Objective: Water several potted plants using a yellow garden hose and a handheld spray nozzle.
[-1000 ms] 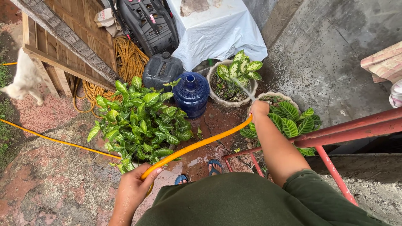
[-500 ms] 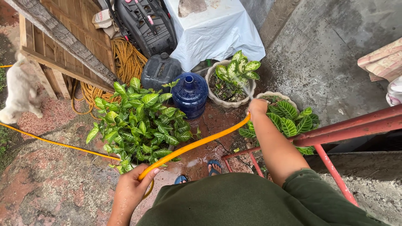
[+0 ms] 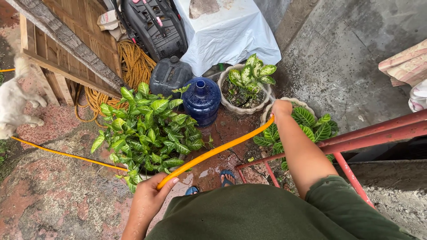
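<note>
- Orange hose (image 3: 213,153) runs between both hands — the left hand (image 3: 149,195) grips its lower stretch.
- Above wet paving, the right hand (image 3: 281,109) is closed round the hose end, over a spotted-leaf potted plant (image 3: 307,129).
- Farther off — a leafy green bush (image 3: 147,129), a blue water jug (image 3: 202,101), a dark jerrycan (image 3: 169,76).
</note>
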